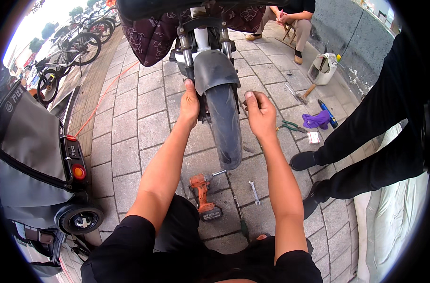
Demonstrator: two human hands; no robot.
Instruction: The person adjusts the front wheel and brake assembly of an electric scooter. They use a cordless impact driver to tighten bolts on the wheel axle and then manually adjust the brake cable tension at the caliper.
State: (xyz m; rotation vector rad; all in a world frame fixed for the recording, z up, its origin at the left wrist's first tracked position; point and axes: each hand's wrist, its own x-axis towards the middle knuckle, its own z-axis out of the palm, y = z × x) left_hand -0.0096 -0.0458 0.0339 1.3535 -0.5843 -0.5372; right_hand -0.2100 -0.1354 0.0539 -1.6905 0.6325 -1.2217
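Observation:
A scooter's front wheel (pixel 224 125) stands before me beneath a dark grey mudguard (pixel 217 70). My left hand (pixel 190 104) is closed at the wheel's left side, its thumb up against the lower end of the left fork leg (pixel 186 54). What those fingers grip is hidden. To the right of the tyre, my right hand (pixel 261 113) is closed in a pinch, thumb against curled fingers. A small dark thing shows at its fingertips, too small to name. On the paving below lie an orange cordless impact wrench (pixel 203 194), a spanner (pixel 255 192) and a ratchet-like tool with a green handle (pixel 243 226).
Right of the wheel lie green-handled pliers (pixel 293 126), a purple cloth (pixel 316 120), a small box (pixel 313 137) and a hammer (pixel 307 93). A person in black trousers (pixel 366 155) stands close; another sits behind (pixel 300 28). A grey covered vehicle (pixel 31 160) is at left.

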